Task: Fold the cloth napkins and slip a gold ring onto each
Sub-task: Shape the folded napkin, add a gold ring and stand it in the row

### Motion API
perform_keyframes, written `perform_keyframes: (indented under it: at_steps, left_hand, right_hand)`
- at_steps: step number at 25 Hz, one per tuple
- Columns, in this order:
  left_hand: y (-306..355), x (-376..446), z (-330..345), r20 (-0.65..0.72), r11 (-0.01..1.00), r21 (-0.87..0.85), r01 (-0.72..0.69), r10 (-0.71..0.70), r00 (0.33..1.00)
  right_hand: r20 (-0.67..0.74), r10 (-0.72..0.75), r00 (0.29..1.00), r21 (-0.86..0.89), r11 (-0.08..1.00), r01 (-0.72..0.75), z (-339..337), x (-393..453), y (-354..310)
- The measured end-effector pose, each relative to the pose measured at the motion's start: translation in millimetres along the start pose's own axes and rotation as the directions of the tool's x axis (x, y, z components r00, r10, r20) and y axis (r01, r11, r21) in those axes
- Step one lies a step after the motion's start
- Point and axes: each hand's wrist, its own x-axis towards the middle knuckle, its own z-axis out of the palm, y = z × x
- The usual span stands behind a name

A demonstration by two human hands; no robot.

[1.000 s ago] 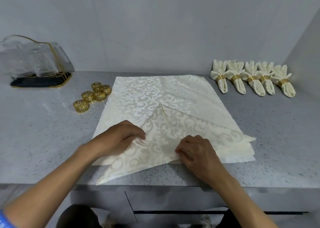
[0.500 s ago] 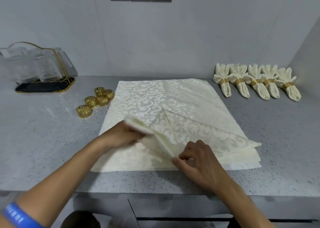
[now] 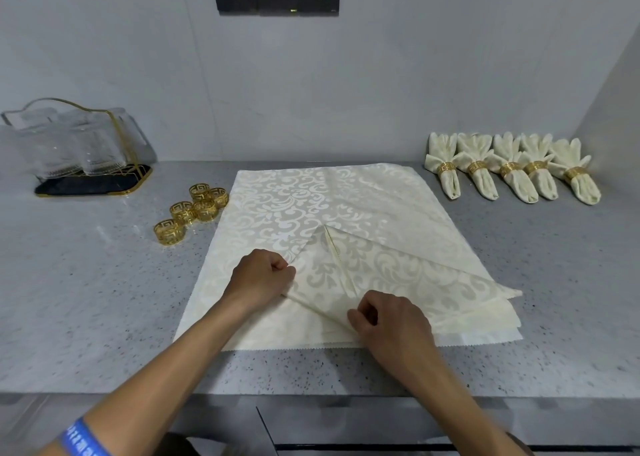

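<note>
While left hand (image 3: pixel 261 275) & right hand (image 3: pixel 388 320) apparently pinch the cream damask cloth napkin's (image 3: pixel 363 265) fold, uneven tension could skew the crease.

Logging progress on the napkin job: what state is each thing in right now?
Top napkin: part-folded, both hands pinching it.
Left hand: gripping the fold.
Right hand: pinching the fold.
Loose gold rings: five, unused.
Finished napkins: five, folded and ringed.
Napkin stack: flat, unfolded.
</note>
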Motion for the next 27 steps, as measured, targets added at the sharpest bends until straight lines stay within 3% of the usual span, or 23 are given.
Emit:
perform_keyframes:
  at_steps: [4,6,7,9,11,15,17,20,22,27]
  left_hand:
    - [4,-7,2,-0.117,0.987,0.137,-0.083,0.099,0.988]
    - [2,-21,9,-0.17,0.882,0.357,-0.308,0.385,0.907]
    - [2,-31,17,-0.134,0.804,0.407,-0.434,0.523,0.842]
    - [7,-53,36,0.025,0.687,0.401,-0.607,0.653,0.757]
    - [10,-66,56,0.106,0.647,0.379,-0.661,0.68,0.726]
    - [17,-69,69,0.051,0.521,0.497,-0.694,0.781,0.623]
    - [23,-73,72,0.06,0.494,0.501,-0.71,0.799,0.598]
    - [32,-75,82,0.095,0.474,0.527,-0.705,0.791,0.604]
    - [32,-74,88,0.1,0.472,0.544,-0.693,0.784,0.613]
    - [25,-76,80,0.1,0.502,0.502,-0.704,0.775,0.624]
  right_hand:
    - [-0.056,0.002,0.998,-0.016,1.0,-0.003,4,1,-1]
    - [-0.078,-0.004,0.997,-0.034,0.999,0.001,5,2,-1]
    - [-0.091,-0.012,0.996,-0.038,0.999,0.009,6,2,-1]
    - [-0.107,-0.026,0.994,-0.048,0.999,0.021,8,0,-2]
    - [-0.073,-0.036,0.997,-0.034,0.999,0.034,2,1,-2]
    - [-0.067,-0.069,0.995,0.033,0.997,0.071,-46,26,30]
    - [-0.059,-0.024,0.998,-0.07,0.997,0.02,-81,45,67]
    - [0.125,0.131,0.983,-0.283,0.955,-0.092,-117,62,120]
    - [0.25,0.198,0.948,-0.238,0.961,-0.138,-124,66,138]
    - [0.48,0.136,0.866,-0.011,0.989,-0.148,-144,65,145]
